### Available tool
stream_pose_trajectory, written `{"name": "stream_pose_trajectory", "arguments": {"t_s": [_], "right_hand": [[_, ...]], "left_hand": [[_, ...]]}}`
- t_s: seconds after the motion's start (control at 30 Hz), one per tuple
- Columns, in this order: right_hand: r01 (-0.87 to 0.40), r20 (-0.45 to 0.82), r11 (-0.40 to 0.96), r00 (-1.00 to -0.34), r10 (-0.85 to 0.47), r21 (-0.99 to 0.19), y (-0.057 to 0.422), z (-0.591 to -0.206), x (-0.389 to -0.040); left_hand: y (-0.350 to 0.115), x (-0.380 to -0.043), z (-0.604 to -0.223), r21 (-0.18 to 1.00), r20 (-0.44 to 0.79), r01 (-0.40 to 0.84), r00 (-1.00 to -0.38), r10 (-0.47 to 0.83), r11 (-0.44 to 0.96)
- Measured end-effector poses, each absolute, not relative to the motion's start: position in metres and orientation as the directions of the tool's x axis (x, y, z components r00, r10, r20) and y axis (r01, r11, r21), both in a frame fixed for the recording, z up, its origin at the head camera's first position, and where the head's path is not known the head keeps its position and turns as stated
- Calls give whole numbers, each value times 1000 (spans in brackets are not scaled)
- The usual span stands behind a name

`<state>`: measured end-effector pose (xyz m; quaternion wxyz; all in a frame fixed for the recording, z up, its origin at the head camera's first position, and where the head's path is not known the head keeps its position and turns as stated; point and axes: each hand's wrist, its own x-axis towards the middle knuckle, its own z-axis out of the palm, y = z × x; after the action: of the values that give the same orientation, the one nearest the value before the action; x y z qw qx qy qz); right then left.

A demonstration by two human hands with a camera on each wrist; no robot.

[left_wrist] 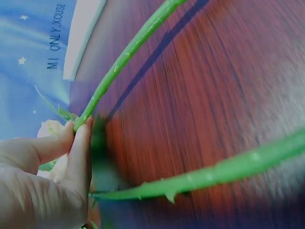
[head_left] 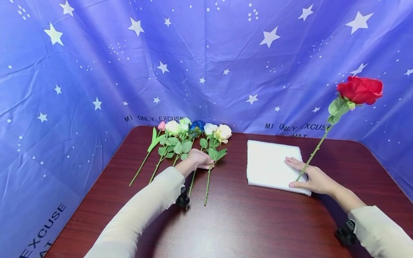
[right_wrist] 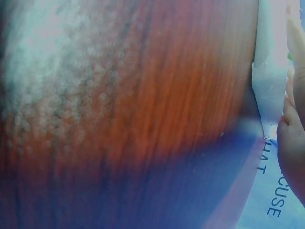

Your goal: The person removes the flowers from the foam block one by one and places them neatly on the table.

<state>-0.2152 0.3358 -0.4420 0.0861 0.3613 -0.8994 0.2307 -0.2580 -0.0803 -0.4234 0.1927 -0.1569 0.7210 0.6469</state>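
Observation:
In the head view my left hand [head_left: 200, 159] pinches the stem of the rightmost cream rose [head_left: 223, 132] just below its leaves. The left wrist view shows thumb and finger on that green stem [left_wrist: 126, 56], with a second thorny stem [left_wrist: 205, 179] running nearby. My right hand [head_left: 317, 180] rests on the white foam block [head_left: 271, 166], fingers outstretched and thumb apart. Between thumb and fingers, a red rose [head_left: 359, 90] stands tilted to the right, its stem's lower end at the foam. In the right wrist view, the hand [right_wrist: 293, 143] lies along the foam's edge [right_wrist: 270, 71].
Left of my left hand lie a pink tulip [head_left: 161, 126], a blue rose [head_left: 198, 126] and several pale roses [head_left: 172, 127], stems toward me. Under everything is a dark red wooden table [head_left: 245, 222]. A blue star-printed cloth [head_left: 206, 64] hangs behind it.

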Motion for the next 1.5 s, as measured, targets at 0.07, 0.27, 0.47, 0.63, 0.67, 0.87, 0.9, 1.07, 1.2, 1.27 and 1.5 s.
{"name": "stream_pose_trajectory", "arguments": {"t_s": [0.07, 0.27, 0.47, 0.63, 0.67, 0.87, 0.9, 1.07, 1.2, 1.27, 1.5], "right_hand": [[-690, 322, 633, -724, -610, -351, 336, -442, -215], [-686, 323, 638, -727, -605, -350, 336, -441, -215], [-678, 310, 640, -735, -603, -362, 336, -441, -214], [-674, 306, 645, -739, -600, -361, 334, -442, -214], [-673, 306, 646, -740, -599, -360, 334, -442, -214], [-678, 311, 643, -735, -602, -357, 334, -441, -215], [-679, 312, 642, -734, -603, -355, 334, -440, -216], [-679, 311, 643, -734, -604, -355, 333, -440, -216], [-669, 300, 648, -743, -598, -363, 334, -440, -215], [-662, 292, 653, -749, -595, -368, 334, -440, -214], [-655, 285, 658, -755, -591, -372, 335, -442, -213]], "left_hand": [[-84, -258, -424, 871, -480, -476, -877, 9, 119], [-91, -256, -422, 871, -479, -478, -877, -16, 115], [-87, -254, -423, 872, -476, -473, -880, -8, 125], [-83, -255, -425, 875, -469, -464, -883, 3, 141], [-82, -255, -425, 875, -469, -464, -883, 3, 142], [-82, -255, -424, 874, -464, -459, -886, -8, 157], [-83, -255, -424, 875, -460, -456, -888, -10, 165], [-86, -255, -422, 881, -449, -444, -893, -7, 161], [-87, -253, -419, 891, -438, -434, -899, 2, 134], [-88, -252, -416, 893, -433, -430, -901, -6, 131], [-90, -252, -412, 909, -371, -372, -928, -37, 188]]}}
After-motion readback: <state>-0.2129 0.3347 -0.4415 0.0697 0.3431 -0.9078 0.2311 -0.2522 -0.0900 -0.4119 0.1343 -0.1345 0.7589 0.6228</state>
